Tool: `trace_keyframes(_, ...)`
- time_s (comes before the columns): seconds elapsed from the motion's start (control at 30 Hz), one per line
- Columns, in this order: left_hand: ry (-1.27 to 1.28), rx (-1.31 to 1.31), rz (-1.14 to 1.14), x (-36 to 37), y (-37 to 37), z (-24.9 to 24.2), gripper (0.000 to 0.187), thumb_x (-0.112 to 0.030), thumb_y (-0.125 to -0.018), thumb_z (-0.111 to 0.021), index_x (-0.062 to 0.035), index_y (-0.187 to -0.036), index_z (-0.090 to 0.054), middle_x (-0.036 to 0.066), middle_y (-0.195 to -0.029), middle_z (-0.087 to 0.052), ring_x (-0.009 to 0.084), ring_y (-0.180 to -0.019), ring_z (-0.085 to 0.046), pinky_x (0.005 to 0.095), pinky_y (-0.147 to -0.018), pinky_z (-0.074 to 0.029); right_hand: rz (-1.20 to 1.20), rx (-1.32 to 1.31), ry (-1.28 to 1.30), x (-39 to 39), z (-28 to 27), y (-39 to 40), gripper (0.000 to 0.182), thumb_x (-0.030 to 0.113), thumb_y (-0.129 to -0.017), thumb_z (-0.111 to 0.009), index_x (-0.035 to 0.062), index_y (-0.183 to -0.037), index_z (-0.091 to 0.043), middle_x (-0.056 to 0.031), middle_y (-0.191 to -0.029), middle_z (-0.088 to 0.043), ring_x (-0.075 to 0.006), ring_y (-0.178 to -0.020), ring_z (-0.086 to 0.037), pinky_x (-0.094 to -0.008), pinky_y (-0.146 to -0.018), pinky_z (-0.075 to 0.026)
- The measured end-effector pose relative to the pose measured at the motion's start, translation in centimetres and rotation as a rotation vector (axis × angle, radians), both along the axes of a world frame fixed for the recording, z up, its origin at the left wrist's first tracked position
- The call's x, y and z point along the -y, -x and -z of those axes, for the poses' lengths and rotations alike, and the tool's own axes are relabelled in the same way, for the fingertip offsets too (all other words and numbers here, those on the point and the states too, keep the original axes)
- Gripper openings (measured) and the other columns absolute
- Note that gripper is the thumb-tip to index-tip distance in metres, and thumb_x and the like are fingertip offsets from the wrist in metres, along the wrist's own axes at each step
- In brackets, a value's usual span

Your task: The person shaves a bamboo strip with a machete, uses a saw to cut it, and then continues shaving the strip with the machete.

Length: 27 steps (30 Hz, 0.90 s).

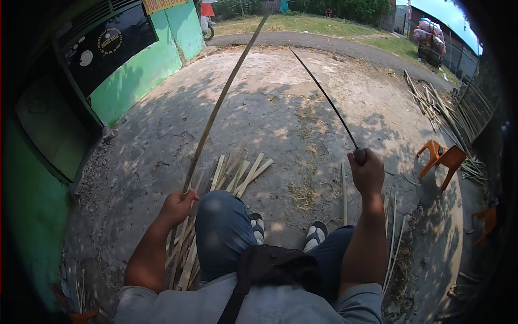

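My left hand [179, 208] is closed around the lower part of a long bamboo strip [221, 100], which slants up and away to the top of the view. In my right hand [369, 174] is the dark rounded handle of a long, thin, dark blade [327, 98], apparently a machete seen edge-on. Its tip points forward and to the left, apart from the bamboo. Beside and under my left knee lies a pile of split bamboo pieces [249, 175]. My knees are bent, with a dark bag [278, 270] across my lap.
An orange plastic stool [434, 156] stands at the right, a small dark object on it. Bamboo poles [440, 116] lie behind it. Thin strips [396, 243] rest by my right leg. A green wall [135, 81] borders the left; a loaded cart [430, 43] is on the road.
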<state>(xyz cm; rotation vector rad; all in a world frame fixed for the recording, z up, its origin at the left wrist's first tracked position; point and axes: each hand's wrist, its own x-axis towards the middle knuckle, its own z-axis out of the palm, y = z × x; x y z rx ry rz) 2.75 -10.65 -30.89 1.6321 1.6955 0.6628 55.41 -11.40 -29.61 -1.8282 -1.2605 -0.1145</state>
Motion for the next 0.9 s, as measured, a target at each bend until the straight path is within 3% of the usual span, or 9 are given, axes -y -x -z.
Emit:
trace_keyframes(0.13, -0.058, 0.04, -0.147, -1.0, -4.9, -1.7, 0.045, -0.047, -0.11, -0.054, -0.0072, -0.108, -0.076, -0.002, -0.063, -0.058, 0.0082, -0.058, -0.055, 0.0299, -0.058, -0.045, -0.044, -0.015, -0.007, -0.6, 1.3, 0.9, 0.031, 0.037, -0.088, -0.082, 0.0085, -0.09, -0.069, -0.0179, -0.078, -0.07, -0.0429, -0.074, -0.068, -0.048, -0.066, -0.052)
trace_keyframes(0.33, -0.026, 0.148, 0.049, -3.4, -6.6, 0.6, 0.041, -0.043, -0.108, -0.06, -0.0055, -0.11, -0.076, -0.005, -0.068, -0.059, 0.0054, -0.062, -0.053, 0.0271, -0.059, -0.044, -0.235, -0.141, -0.096, -0.9, 0.6, 3.3, 0.037, 0.033, -0.088, -0.084, 0.0025, -0.088, -0.065, -0.018, -0.071, -0.067, -0.0379, -0.064, -0.066, -0.0432, -0.061, -0.051)
trace_keyframes(0.43, -0.004, 0.233, 0.013, -2.7, -9.7, -1.4, 0.04, -0.042, -0.108, -0.062, -0.0037, -0.106, -0.074, -0.007, -0.072, -0.055, 0.0034, -0.066, -0.048, 0.0247, -0.06, -0.041, -0.378, -0.152, -0.205, -1.2, 0.9, 5.3, 0.037, 0.032, -0.088, -0.085, 0.0027, -0.085, -0.062, -0.0174, -0.068, -0.066, -0.0388, -0.06, -0.066, -0.0428, -0.056, -0.05)
trace_keyframes(0.63, 0.185, 0.388, 0.147, -2.9, -11.9, -1.2, 0.043, -0.044, -0.108, -0.06, -0.005, -0.092, -0.065, -0.005, -0.075, -0.057, 0.0067, -0.068, -0.05, 0.03, -0.062, -0.043, -0.566, 0.037, -0.097, -1.1, 1.6, 9.3, 0.03, 0.029, -0.085, -0.083, 0.0078, -0.083, -0.062, -0.0153, -0.071, -0.066, -0.039, -0.068, -0.069, -0.0474, -0.06, -0.052)
trace_keyframes(0.77, -0.093, 0.03, 0.153, -3.7, -13.0, 1.4, 0.045, -0.044, -0.109, -0.055, -0.0033, -0.092, -0.064, 0.008, -0.073, -0.064, 0.0214, -0.071, -0.064, 0.0385, -0.066, -0.049, -0.602, 0.219, -0.034, -1.0, 2.5, 11.1, 0.027, 0.031, -0.087, -0.079, 0.0104, -0.082, -0.061, -0.0123, -0.071, -0.067, -0.0363, -0.069, -0.07, -0.0481, -0.062, -0.054)
trace_keyframes(0.83, -0.301, -0.147, 0.212, -3.0, -14.0, 0.8, 0.044, -0.043, -0.109, -0.053, -0.0026, -0.094, -0.065, 0.015, -0.074, -0.066, 0.0306, -0.074, -0.069, 0.0428, -0.07, -0.051, -0.578, 0.248, -0.044, -1.0, 2.7, 11.3, 0.028, 0.032, -0.088, -0.078, 0.0108, -0.082, -0.061, -0.0109, -0.07, -0.067, -0.0351, -0.068, -0.07, -0.048, -0.062, -0.053)
trace_keyframes(0.9, -0.324, -0.226, 0.196, -2.6, -14.8, -0.4, 0.041, -0.041, -0.107, -0.056, -0.0028, -0.096, -0.066, 0.018, -0.078, -0.068, 0.0373, -0.079, -0.07, 0.0468, -0.073, -0.052, -0.558, 0.274, -0.059, -1.1, 2.7, 11.2, 0.027, 0.032, -0.089, -0.076, 0.0114, -0.081, -0.06, -0.0098, -0.069, -0.066, -0.034, -0.067, -0.069, -0.0477, -0.061, -0.052)
